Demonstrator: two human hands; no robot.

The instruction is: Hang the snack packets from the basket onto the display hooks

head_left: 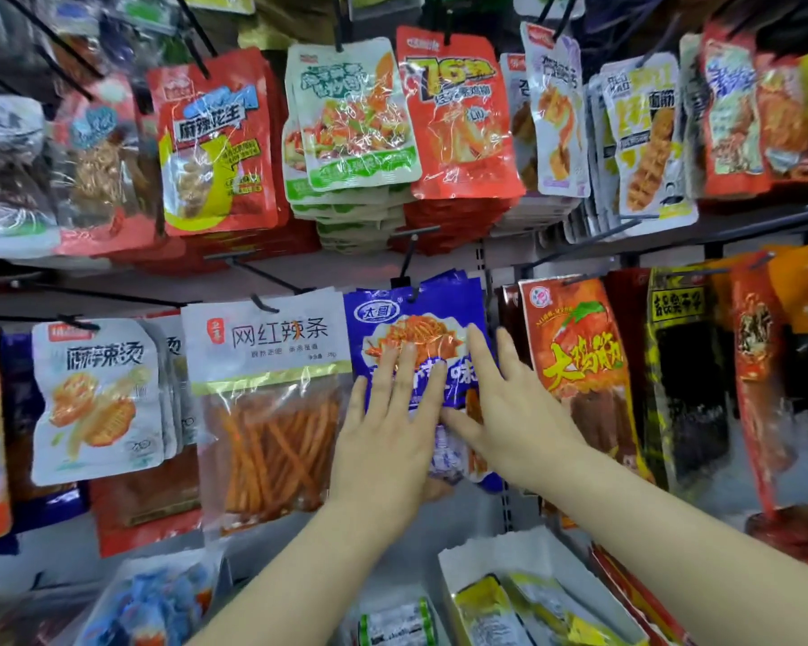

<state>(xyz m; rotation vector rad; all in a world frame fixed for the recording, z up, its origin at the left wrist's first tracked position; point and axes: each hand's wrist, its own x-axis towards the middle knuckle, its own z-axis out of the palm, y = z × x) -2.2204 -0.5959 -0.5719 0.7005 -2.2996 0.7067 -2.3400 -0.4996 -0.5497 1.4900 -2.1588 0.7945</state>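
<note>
Pressing flat on the blue packet (421, 328), the left hand (388, 426) and right hand (514, 412) both have straight, slightly spread fingers; neither curls round or pinches anything. The left hand covers the packet's lower left, the right hand its lower right, with the right thumb reaching towards the left fingers. The blue packet hangs from a black hook (411, 293) in the lower row, at the front of a stack of like blue packets.

Below the forearms, at lower right, stands an open-topped white box (537, 547) holding yellow packets (481, 603) that lean on one another. At lower left lies a heap of blue wrappers (159, 599) (too blurred to tell what holds them). Between the two sits a green-and-white pack (395, 622).

The display is a pale back panel (346, 268) with two rows of black hooks jutting out, every one loaded. Just left of the blue packet hangs a white packet (271, 389) with orange sticks showing through its clear window; just right hangs an orange packet (574, 356). In the upper row, a red packet (215, 142), a green-and-white packet (351, 118) and an orange-red packet (453, 114) hang side by side, each fronting a thick stack. More packets crowd both edges of the view, blurred.
</note>
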